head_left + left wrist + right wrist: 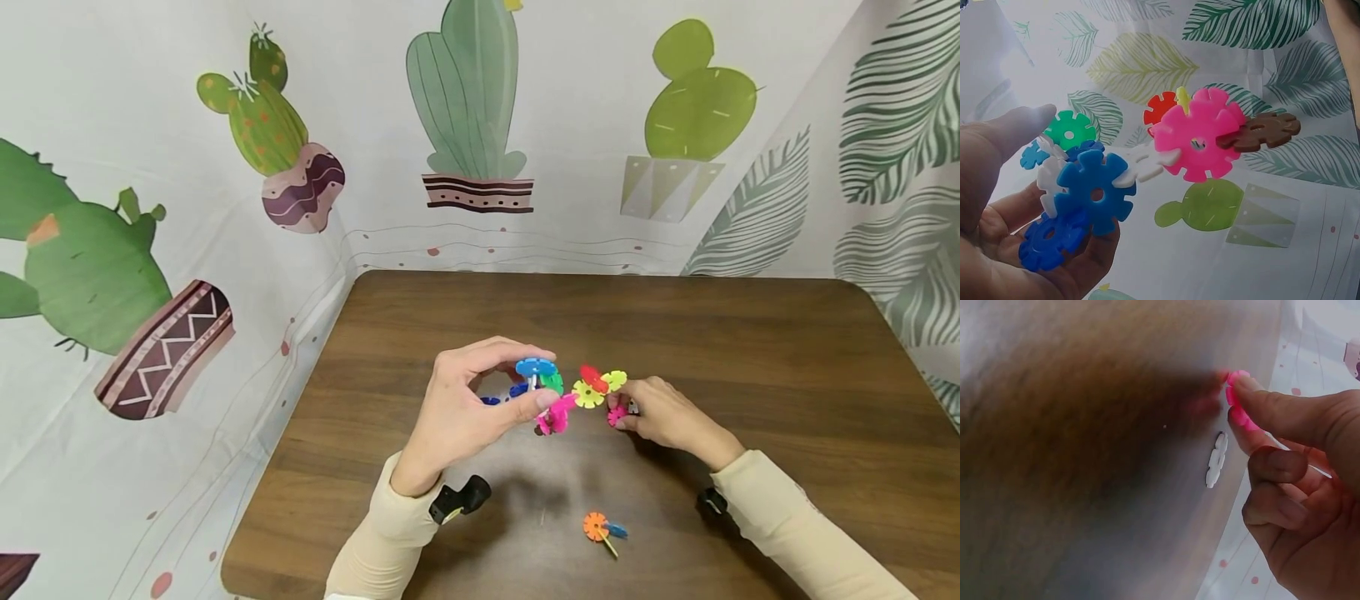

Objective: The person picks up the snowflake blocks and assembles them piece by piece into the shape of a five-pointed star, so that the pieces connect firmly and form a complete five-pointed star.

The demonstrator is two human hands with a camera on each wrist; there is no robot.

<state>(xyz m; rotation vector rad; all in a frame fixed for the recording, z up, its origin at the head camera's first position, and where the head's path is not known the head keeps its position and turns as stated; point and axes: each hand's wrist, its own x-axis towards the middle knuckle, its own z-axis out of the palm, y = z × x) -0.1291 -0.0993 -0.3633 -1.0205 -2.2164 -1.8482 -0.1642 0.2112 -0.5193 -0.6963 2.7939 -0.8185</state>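
My left hand [463, 402] grips a chain of notched plastic snowflake discs [557, 414] between thumb and fingers, held above the table. In the left wrist view, blue discs [1088, 194], a green disc [1070, 129] and white ones cluster by the palm. A large pink disc [1197, 137] and a brown disc [1266, 131] stick out beyond, with red and yellow ones partly behind. My right hand [667, 412] pinches a single pink disc [1235, 397] between thumb and index finger, just right of the chain. Close to these fingers is a white disc [1216, 460], seen edge-on.
On the wooden table [450, 308], nearer me, lies a small joined group with an orange disc [596, 526], a blue disc [617, 530] and a yellow-green one. A cloth printed with cacti and leaves hangs behind the table and along its left side.
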